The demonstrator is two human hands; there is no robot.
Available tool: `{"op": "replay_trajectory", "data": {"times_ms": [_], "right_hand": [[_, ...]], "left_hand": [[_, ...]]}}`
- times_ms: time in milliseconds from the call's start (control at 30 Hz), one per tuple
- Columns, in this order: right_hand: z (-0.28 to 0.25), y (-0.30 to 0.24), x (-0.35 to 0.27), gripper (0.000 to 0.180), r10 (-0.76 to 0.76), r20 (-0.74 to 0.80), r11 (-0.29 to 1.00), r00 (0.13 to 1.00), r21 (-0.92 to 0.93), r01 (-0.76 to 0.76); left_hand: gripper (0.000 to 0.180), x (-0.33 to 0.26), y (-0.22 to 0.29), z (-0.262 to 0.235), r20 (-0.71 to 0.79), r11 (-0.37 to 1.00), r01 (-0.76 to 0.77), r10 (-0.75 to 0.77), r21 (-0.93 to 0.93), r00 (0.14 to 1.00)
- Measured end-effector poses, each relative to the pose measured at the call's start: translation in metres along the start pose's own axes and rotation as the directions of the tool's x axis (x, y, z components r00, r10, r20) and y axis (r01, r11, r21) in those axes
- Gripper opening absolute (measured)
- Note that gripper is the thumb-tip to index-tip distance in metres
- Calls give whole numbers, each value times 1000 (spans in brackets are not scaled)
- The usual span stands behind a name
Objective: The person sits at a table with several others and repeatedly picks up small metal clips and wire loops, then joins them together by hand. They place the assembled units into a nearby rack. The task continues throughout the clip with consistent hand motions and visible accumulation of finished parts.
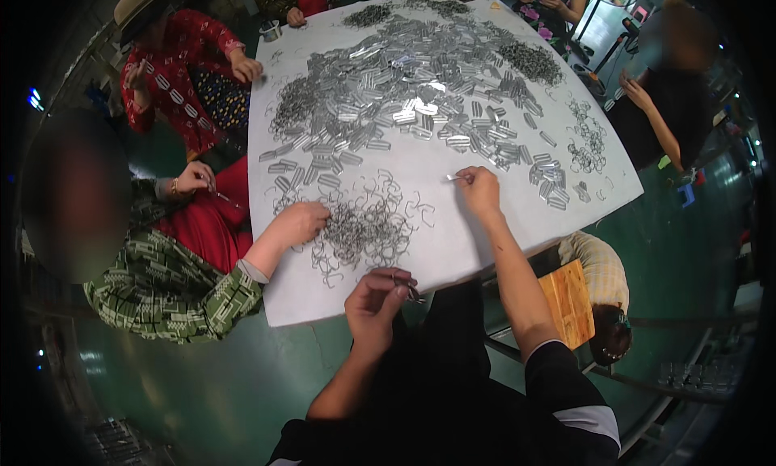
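Note:
My right hand is over the white table, its fingers pinched on a small silvery metal piece. My left hand is held at the table's near edge with its fingers closed around dark thin metal pieces, partly hidden by the fingers. Just beyond it lies a heap of curved wire hooks. A large pile of flat, slotted silver metal pieces spreads over the table's middle and far part.
The white tabletop bears more wire heaps along its sides. A co-worker's hand in a green patterned sleeve reaches into the near heap from the left. Other people sit around the table. A wooden stool stands at the right.

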State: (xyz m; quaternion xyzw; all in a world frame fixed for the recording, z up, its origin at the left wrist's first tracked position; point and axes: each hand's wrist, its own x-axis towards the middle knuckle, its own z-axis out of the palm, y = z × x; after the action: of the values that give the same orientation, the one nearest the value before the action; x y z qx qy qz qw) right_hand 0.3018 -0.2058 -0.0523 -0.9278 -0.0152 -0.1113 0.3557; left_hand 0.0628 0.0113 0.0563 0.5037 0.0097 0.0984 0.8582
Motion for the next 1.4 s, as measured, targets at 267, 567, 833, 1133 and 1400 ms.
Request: {"op": "replay_trajectory", "data": {"times_ms": [267, 567, 833, 1133, 1400], "right_hand": [[-71, -95, -109, 23, 15, 228, 509, 973, 836, -204], [-109, -166, -183, 19, -53, 130, 458, 990, 884, -92], [-135, -177, -189, 15, -383, -49, 763, 923, 545, 346], [-131, -171, -200, 17, -152, 46, 684, 987, 726, 72], [-129, -147, -205, 17, -148, 66, 739, 987, 670, 66]], "left_hand": [[12, -10, 10, 0, 26, 999, -26, 25, 37, 999], [13, -16, 9, 14, 135, 947, -126, 90, 296, 987], [20, -27, 9, 7, 231, 776, -310, 215, 549, 949], [16, 16, -28, -71, -77, 668, -42, 148, 743, 986], [26, 100, -37, -120, 165, 38, -168, 68, 985, 984]]}}
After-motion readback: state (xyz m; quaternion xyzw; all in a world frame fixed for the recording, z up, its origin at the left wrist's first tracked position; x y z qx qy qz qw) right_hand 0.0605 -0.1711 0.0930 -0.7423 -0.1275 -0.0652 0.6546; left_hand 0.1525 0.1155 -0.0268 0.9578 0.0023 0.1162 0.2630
